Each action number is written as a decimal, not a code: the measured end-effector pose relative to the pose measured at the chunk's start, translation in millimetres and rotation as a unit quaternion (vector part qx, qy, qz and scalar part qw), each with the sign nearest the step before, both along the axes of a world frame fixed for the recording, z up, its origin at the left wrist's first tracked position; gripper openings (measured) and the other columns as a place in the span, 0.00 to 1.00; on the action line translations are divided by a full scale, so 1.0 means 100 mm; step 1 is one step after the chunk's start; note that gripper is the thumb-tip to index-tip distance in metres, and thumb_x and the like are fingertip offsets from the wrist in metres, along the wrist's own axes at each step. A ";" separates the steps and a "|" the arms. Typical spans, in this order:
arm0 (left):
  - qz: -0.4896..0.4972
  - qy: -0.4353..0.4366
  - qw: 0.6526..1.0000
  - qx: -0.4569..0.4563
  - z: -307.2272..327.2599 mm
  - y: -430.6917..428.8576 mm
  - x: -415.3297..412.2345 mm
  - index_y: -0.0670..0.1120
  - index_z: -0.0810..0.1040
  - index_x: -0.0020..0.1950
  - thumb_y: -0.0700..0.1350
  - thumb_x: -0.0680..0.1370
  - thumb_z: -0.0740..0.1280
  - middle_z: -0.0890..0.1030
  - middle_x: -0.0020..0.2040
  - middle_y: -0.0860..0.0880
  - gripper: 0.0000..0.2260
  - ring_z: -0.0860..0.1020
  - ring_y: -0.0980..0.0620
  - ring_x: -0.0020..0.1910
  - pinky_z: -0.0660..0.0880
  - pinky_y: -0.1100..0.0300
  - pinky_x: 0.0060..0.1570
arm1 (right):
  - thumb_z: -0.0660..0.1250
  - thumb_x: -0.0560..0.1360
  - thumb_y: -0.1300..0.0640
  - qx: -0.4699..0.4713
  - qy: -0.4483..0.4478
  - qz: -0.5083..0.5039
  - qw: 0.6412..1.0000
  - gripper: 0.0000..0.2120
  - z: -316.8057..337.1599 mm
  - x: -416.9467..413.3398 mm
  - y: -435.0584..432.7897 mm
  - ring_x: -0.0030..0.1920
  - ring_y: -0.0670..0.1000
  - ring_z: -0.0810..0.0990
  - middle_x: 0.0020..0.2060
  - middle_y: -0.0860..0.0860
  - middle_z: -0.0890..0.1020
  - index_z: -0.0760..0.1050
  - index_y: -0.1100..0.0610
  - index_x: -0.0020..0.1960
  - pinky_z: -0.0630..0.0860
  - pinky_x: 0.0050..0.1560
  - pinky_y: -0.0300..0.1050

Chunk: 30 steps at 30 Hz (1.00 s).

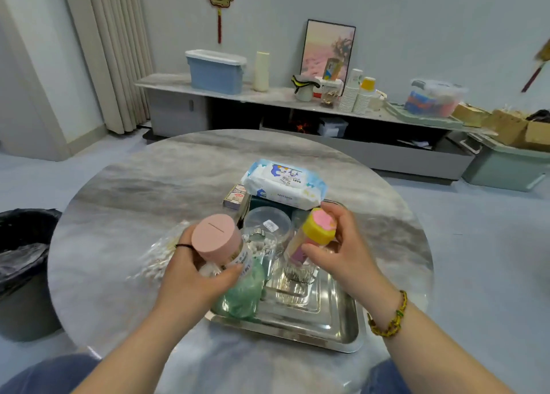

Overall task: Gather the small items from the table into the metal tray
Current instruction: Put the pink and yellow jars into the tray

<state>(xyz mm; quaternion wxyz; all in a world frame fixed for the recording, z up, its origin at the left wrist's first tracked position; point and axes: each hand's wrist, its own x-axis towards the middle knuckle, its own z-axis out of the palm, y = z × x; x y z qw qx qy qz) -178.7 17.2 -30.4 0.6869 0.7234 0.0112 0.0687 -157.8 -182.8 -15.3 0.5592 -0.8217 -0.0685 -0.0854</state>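
Note:
A shiny metal tray lies on the round marble table in front of me. My left hand grips a clear jar with a pink lid, held above the tray's left side. My right hand holds a tube with a yellow cap over a glass cup that stands in the tray. Inside the tray there are also a green bag, a round clear container, cotton swabs and a pack of baby wipes at the far end.
A small card box lies just left of the wipes. A clear packet of swabs rests on the table left of the tray. A dark bin stands on the floor at left. A long low cabinet runs along the back wall.

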 end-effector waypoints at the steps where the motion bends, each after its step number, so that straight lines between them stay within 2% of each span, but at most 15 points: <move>1: -0.007 0.002 1.000 0.011 -0.01 -0.07 -0.04 0.60 0.68 0.43 0.50 0.48 0.71 0.76 0.44 0.59 0.26 0.77 0.65 0.41 0.74 0.72 0.42 | 0.73 0.65 0.66 -0.002 0.005 -0.005 1.000 0.28 -0.07 -0.04 -0.05 0.41 0.37 0.76 0.46 0.43 0.73 0.64 0.40 0.49 0.72 0.43 0.22; 3: -0.025 0.002 0.999 0.043 -0.07 -0.24 -0.11 0.61 0.69 0.43 0.47 0.50 0.74 0.77 0.44 0.59 0.26 0.77 0.67 0.41 0.72 0.80 0.39 | 0.72 0.66 0.68 0.005 0.026 -0.016 1.000 0.28 -0.20 -0.10 -0.17 0.41 0.40 0.76 0.45 0.43 0.73 0.64 0.40 0.48 0.72 0.41 0.23; 5: -0.047 0.005 0.997 0.069 -0.14 -0.40 -0.16 0.61 0.69 0.44 0.42 0.56 0.77 0.77 0.45 0.59 0.26 0.76 0.64 0.43 0.71 0.81 0.39 | 0.72 0.66 0.68 0.021 0.053 -0.031 0.998 0.26 -0.29 -0.16 -0.27 0.42 0.43 0.75 0.44 0.44 0.74 0.65 0.41 0.48 0.74 0.39 0.24; 8: -0.077 0.000 0.990 0.115 -0.25 -0.64 -0.13 0.60 0.67 0.44 0.39 0.62 0.77 0.74 0.47 0.61 0.24 0.73 0.66 0.46 0.70 0.76 0.41 | 0.72 0.67 0.67 0.024 0.079 -0.057 0.995 0.25 -0.35 -0.18 -0.39 0.41 0.41 0.74 0.43 0.45 0.74 0.65 0.48 0.55 0.73 0.39 0.23; 11: -0.093 -0.008 0.979 0.179 -0.35 -0.83 -0.01 0.55 0.65 0.51 0.39 0.64 0.75 0.70 0.53 0.53 0.25 0.71 0.65 0.45 0.67 0.83 0.40 | 0.70 0.68 0.68 0.005 0.103 -0.067 0.992 0.27 -0.37 -0.19 -0.45 0.39 0.39 0.72 0.42 0.44 0.73 0.64 0.54 0.61 0.69 0.35 0.19; 14: -0.079 0.007 0.975 0.209 -0.45 -0.94 0.10 0.48 0.68 0.58 0.36 0.66 0.72 0.72 0.54 0.50 0.24 0.71 0.56 0.46 0.65 0.83 0.38 | 0.70 0.68 0.66 -0.047 0.141 -0.054 0.987 0.31 -0.43 -0.18 -0.45 0.40 0.43 0.73 0.50 0.51 0.73 0.61 0.56 0.67 0.69 0.36 0.24; 16: -0.078 0.006 0.971 0.225 -0.54 -0.98 0.14 0.44 0.69 0.61 0.35 0.66 0.72 0.74 0.55 0.47 0.25 0.72 0.53 0.50 0.64 0.77 0.39 | 0.70 0.68 0.65 -0.077 0.151 -0.057 0.984 0.33 -0.49 -0.17 -0.46 0.47 0.49 0.74 0.57 0.56 0.73 0.60 0.56 0.68 0.70 0.47 0.34; 18: -0.081 0.015 0.970 0.230 -0.62 -1.03 0.15 0.44 0.67 0.64 0.35 0.66 0.71 0.74 0.58 0.46 0.28 0.73 0.49 0.56 0.63 0.72 0.45 | 0.70 0.67 0.64 -0.098 0.160 -0.056 0.981 0.34 -0.52 -0.15 -0.46 0.51 0.52 0.73 0.62 0.58 0.71 0.59 0.56 0.69 0.70 0.53 0.40; 20: -0.090 0.032 0.967 0.237 -0.65 -1.09 0.14 0.45 0.61 0.69 0.34 0.68 0.70 0.71 0.64 0.45 0.33 0.71 0.47 0.63 0.66 0.67 0.56 | 0.70 0.67 0.64 -0.116 0.173 -0.047 0.977 0.34 -0.53 -0.15 -0.46 0.54 0.53 0.74 0.63 0.57 0.70 0.59 0.56 0.69 0.70 0.55 0.41; 22: -0.097 0.042 0.963 0.247 -0.67 -1.11 0.14 0.46 0.54 0.73 0.34 0.69 0.69 0.66 0.70 0.44 0.37 0.68 0.48 0.68 0.65 0.61 0.64 | 0.70 0.67 0.64 -0.129 0.181 -0.041 0.974 0.35 -0.54 -0.15 -0.46 0.57 0.54 0.74 0.63 0.57 0.70 0.58 0.56 0.69 0.70 0.56 0.41; 26: -0.101 0.039 0.952 0.287 -0.66 -1.12 0.18 0.47 0.53 0.73 0.35 0.71 0.68 0.62 0.72 0.45 0.36 0.66 0.48 0.69 0.65 0.61 0.64 | 0.70 0.67 0.63 -0.146 0.185 -0.035 0.971 0.34 -0.55 -0.15 -0.46 0.53 0.50 0.71 0.65 0.57 0.69 0.58 0.56 0.69 0.68 0.53 0.37; 30: -0.120 0.016 0.940 0.319 -0.62 -1.08 0.20 0.47 0.53 0.74 0.36 0.72 0.67 0.62 0.73 0.47 0.34 0.63 0.50 0.71 0.61 0.62 0.67 | 0.70 0.67 0.63 -0.153 0.193 -0.032 0.969 0.36 -0.57 -0.12 -0.44 0.61 0.55 0.72 0.66 0.57 0.68 0.57 0.55 0.70 0.70 0.58 0.41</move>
